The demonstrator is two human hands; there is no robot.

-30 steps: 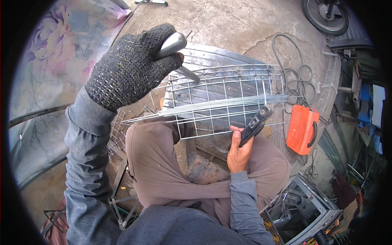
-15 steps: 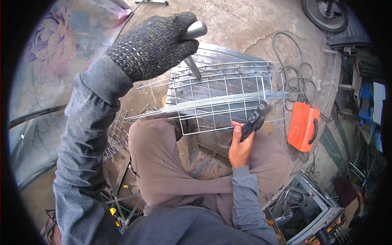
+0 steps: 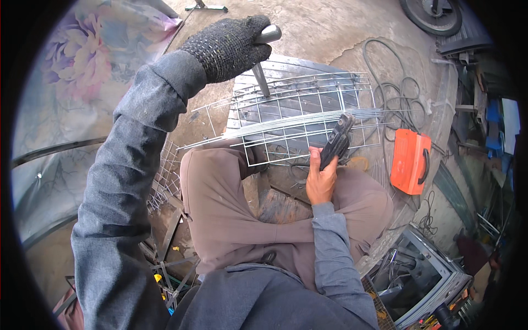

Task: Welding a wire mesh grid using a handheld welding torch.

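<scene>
Fingers of the gloved left hand [image 3: 228, 47] are clamped round a hammer [image 3: 263, 55], raised above the wire mesh [image 3: 297, 118]. Bare right hand [image 3: 322, 181] is closed on a black electrode holder [image 3: 336, 144], its tip right at the mesh, which lies on a metal plate [image 3: 286, 69] past the knees. I'd keep hammer taps short and square on the joint, holder clear of the swing. Open metal box [image 3: 423, 275] lower right holds dark bits, can't tell what.
</scene>
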